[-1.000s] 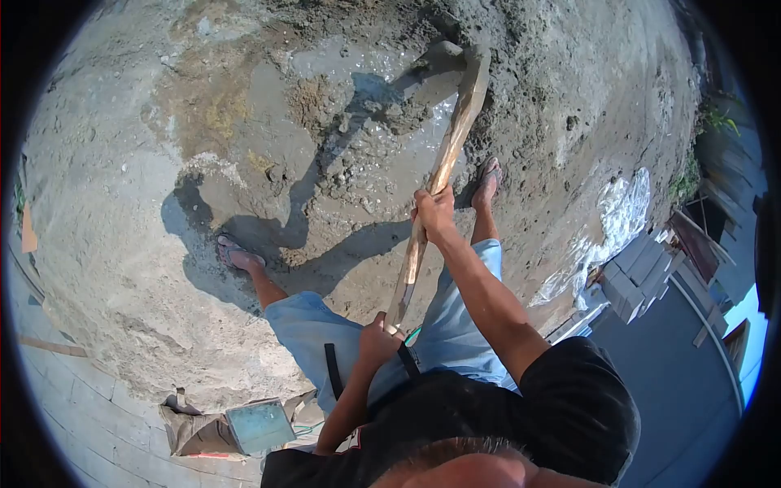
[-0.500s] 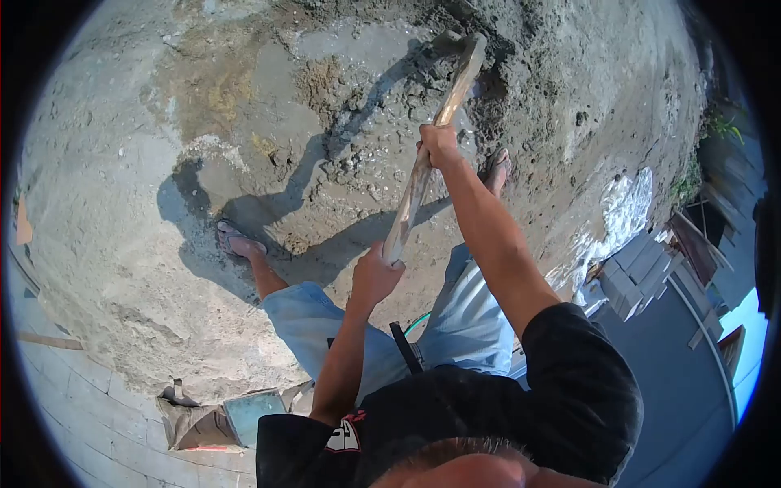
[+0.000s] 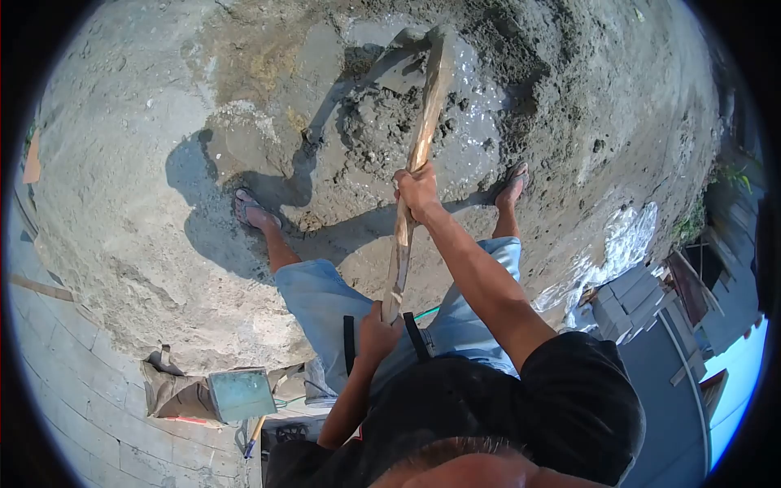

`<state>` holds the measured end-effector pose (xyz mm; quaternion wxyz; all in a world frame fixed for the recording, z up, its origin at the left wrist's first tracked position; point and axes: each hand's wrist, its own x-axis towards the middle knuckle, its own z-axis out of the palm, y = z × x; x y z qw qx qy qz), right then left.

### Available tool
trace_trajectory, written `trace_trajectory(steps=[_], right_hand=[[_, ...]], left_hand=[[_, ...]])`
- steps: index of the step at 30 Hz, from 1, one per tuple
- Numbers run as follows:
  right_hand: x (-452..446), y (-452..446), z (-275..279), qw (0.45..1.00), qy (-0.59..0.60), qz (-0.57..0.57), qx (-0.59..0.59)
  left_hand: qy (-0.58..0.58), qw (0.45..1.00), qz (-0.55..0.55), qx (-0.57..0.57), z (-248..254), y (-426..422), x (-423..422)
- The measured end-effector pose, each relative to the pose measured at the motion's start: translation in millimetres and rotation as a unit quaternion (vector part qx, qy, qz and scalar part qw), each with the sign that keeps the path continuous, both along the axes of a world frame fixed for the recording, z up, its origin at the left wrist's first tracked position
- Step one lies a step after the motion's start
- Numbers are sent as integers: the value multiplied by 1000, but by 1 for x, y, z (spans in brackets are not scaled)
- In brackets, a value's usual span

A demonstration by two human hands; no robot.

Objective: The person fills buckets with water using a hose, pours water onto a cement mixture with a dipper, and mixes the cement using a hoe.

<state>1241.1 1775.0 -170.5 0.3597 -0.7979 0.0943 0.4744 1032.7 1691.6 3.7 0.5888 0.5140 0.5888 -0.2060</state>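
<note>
A long wooden handle runs from near my waist up to a hoe-like blade at the top, over wet grey mortar. My right hand wraps round the middle of the handle. Lower down, my left hand grips its near end, in front of my shorts. A lumpy heap of mortar lies just below the blade, partly behind the handle. Shiny wet mix spreads to the right of the handle.
My sandalled feet stand apart on the mortar. At the right lie a crumpled clear plastic sheet and stacked grey blocks. An opened paper sack and a greenish box sit at the lower left, on paving.
The blade has shifted left and toward me, with mortar heaped before it. Both hands have come down with the handle, my left hand back near my waist.
</note>
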Motion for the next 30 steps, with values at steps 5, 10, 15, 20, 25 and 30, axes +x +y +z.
trace_trajectory(steps=[5,10,15,20,25,30], right_hand=[[105,100,-80,967,-132,211,-47],[-32,29,-86,970,-81,181,-143],[-103,-42,-9,978,162,-110,-66],[-48,-99,24,973,63,-222,-14],[137,-141,-25,961,-148,-220,-71],[203,-117,-55,952,-66,-220,-201]], left_hand=[[-140,983,97,66,-99,35,65],[-5,998,64,-9,-33,27,-8],[111,985,-127,-32,52,29,-67],[42,981,-180,-50,44,14,-46],[-107,962,-244,-55,-81,7,75],[-147,956,-252,-34,-128,33,136]])
